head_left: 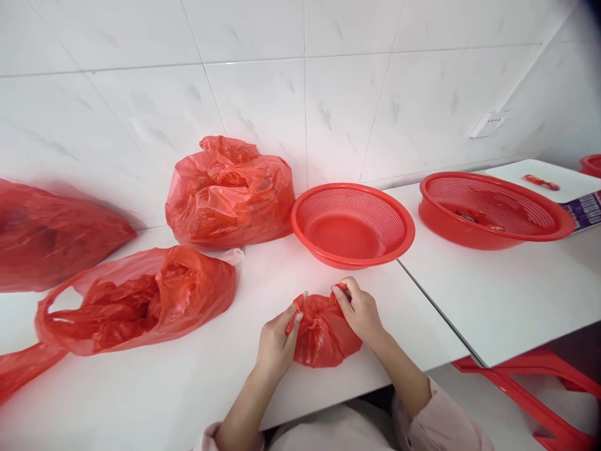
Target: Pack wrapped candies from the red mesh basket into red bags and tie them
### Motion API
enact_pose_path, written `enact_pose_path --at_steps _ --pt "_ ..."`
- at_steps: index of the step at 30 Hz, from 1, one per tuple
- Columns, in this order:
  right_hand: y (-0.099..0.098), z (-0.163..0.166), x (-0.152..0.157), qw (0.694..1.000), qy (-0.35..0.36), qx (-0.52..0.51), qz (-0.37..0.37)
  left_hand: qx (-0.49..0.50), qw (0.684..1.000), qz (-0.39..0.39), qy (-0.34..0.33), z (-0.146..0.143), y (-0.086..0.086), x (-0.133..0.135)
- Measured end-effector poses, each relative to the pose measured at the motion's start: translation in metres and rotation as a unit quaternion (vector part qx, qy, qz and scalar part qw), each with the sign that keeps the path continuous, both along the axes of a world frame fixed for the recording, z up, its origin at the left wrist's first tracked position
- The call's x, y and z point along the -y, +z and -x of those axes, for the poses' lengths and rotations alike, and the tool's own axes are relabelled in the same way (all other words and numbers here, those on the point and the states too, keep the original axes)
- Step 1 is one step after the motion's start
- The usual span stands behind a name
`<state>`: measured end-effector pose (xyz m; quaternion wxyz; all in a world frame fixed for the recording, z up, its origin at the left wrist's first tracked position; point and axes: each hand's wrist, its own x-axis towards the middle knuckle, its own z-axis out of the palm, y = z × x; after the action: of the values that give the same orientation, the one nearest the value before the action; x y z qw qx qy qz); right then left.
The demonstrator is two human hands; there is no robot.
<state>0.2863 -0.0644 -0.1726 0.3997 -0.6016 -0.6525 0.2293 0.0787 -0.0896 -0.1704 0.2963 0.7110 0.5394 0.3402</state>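
A small, filled red plastic bag rests on the white table in front of me, its top gathered and twisted. My left hand pinches one gathered end of it between thumb and fingers. On the other side, my right hand grips the opposite end of the same bag. The plastic is drawn tight between both hands. What the bag contains is hidden. Just behind it stands a round red plastic basket with mesh sides and nothing visible inside.
A bulging red bag leans by the tiled wall. To the left lie an open bag of crumpled red plastic and another full bag. A second basket at right holds small items. A red chair stands below.
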Motion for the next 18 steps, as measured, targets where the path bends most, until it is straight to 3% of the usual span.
enact_pose_path --at_steps 5,9,13,18 --pt "-0.001 0.013 0.021 0.996 -0.024 0.089 0.002 -0.149 0.989 -0.015 0.004 -0.013 -0.011 0.006" --pt "-0.014 0.025 0.030 0.989 -0.006 0.148 -0.020 -0.179 0.984 -0.001 0.013 -0.021 -0.020 0.007" --pt "-0.028 0.024 0.025 0.989 -0.014 0.148 -0.009 -0.199 0.980 0.015 0.017 -0.022 -0.023 0.004" --pt "-0.032 0.022 0.019 0.990 -0.009 0.140 -0.004 -0.209 0.977 0.039 0.020 -0.021 -0.024 0.003"
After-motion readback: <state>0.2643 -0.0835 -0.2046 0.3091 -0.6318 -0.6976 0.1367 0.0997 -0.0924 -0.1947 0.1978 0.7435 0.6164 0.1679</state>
